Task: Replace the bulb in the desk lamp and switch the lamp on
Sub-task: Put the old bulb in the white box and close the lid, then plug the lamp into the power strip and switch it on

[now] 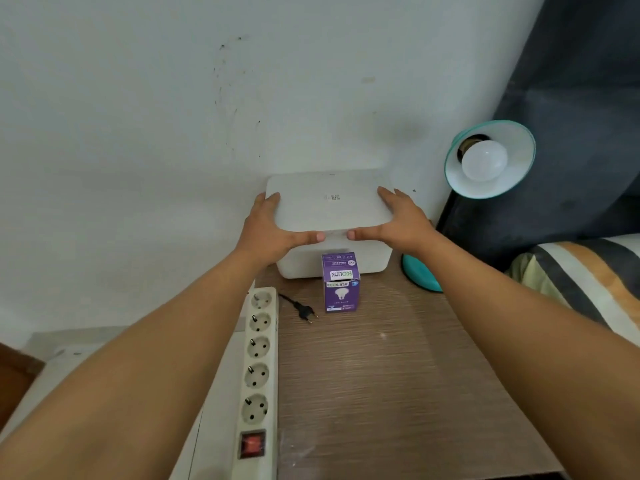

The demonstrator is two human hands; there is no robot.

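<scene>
Both arms reach straight out over the worktop to the white box at the back wall, left hand & right hand clamped on its lid edges, fingers wrapped over the sides, thumbs nearly meeting in front. Looks like prep, bulb swap not yet begun. Desk lamp stands just right w/ old bulb seated; purple bulb carton stands touching the box front, plug lies loose beside the power strip; next move probably unscrewing the bulb.

"ECOLINK" on purple bulb box

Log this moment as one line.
left hand, right hand: gripping white box lid | bulb: in lamp | plug: unplugged
</scene>
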